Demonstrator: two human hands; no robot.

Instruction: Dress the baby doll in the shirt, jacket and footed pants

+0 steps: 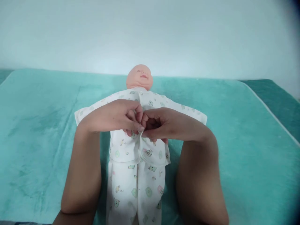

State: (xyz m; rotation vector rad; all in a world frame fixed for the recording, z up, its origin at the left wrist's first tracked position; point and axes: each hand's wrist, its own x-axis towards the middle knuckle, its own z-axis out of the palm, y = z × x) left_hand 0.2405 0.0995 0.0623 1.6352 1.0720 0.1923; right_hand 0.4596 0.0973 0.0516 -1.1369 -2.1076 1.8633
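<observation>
A baby doll (140, 77) lies on its back, its head at the far end. It wears a white baby shirt (126, 148) printed with small animals, the sleeves spread wide, and matching trousers (150, 190). Over the middle of the shirt's front opening, my left hand (119, 115) pinches the fabric edge between thumb and fingers. My right hand (164, 123) meets it from the other side, fingers curled and closed on the same front edge of the shirt. Whatever fastener may sit between the fingertips is hidden.
Under the doll spreads a light teal towel (234, 150) with a pale border. A darker teal cover (274, 97) shows beyond it at the right. A plain pale wall (150, 34) rises behind the far edge.
</observation>
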